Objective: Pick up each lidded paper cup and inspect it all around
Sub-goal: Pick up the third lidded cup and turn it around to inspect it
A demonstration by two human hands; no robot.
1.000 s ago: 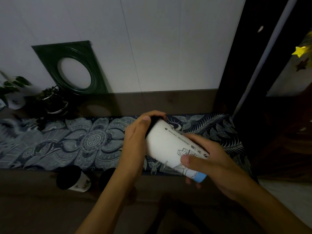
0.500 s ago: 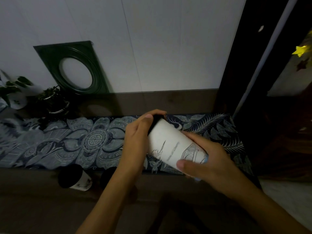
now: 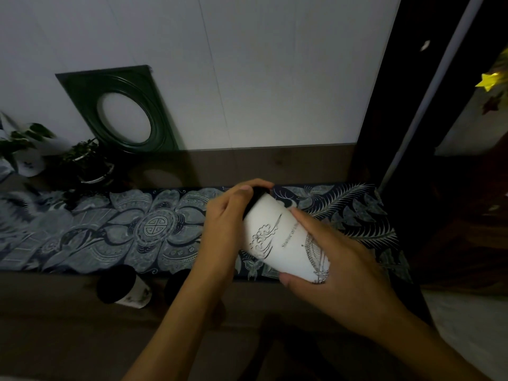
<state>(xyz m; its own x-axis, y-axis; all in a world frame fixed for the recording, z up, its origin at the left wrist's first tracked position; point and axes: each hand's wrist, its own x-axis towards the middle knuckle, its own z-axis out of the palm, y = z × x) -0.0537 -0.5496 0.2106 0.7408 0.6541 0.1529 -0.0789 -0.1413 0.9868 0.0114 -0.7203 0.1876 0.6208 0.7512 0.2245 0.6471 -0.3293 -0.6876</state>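
A white paper cup (image 3: 277, 240) with a black lid and line drawings lies tilted in the air above the patterned cloth, lid end up and to the left. My left hand (image 3: 225, 229) grips the lid end. My right hand (image 3: 338, 259) wraps the base end, thumb underneath. A second lidded cup (image 3: 121, 288) stands on the table at the lower left, black lid toward me. A third dark lid (image 3: 176, 287) shows just right of it, mostly hidden behind my left forearm.
A blue-and-white patterned cloth (image 3: 154, 232) runs along the wooden table. Potted plants (image 3: 88, 163) stand at the back left. A dark green frame with a round opening (image 3: 123, 111) leans on the white wall. A dark post (image 3: 384, 105) rises at the right.
The held cup has been rotated about its axis: the printed text and blue base band turned out of sight and a cloud drawing came to face me. My right hand shifted further over the base.
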